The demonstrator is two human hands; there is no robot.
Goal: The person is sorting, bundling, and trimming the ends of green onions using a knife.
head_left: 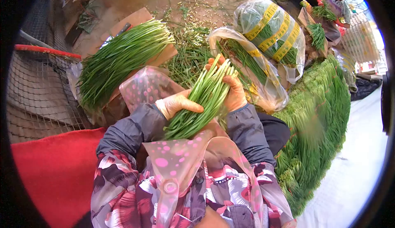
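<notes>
Between my hands, above my lap, is a bunch of garlic chives [199,100] with pale stem ends pointing up and away and green leaves toward me. My left hand [179,104], in a thin glove, wraps around the leafy middle with the thumb on top. Near the pale ends, my right hand [234,90] closes around the bunch from the right, its fingertips showing behind the stems. A clear plastic apron with pink dots [168,156] covers my front and lap. Ahead on the left, a large pile of chives [123,59] lies on a brown board [142,18].
Trimmed scraps [189,46] litter the ground ahead. A bagged bundle with yellow tape [269,28] and an open plastic bag [273,90] stand ahead right. Stacked chive bunches [317,125] line my right. Wire mesh [37,92] and red cloth [57,162] lie left. Another person [335,5] handles greens far right.
</notes>
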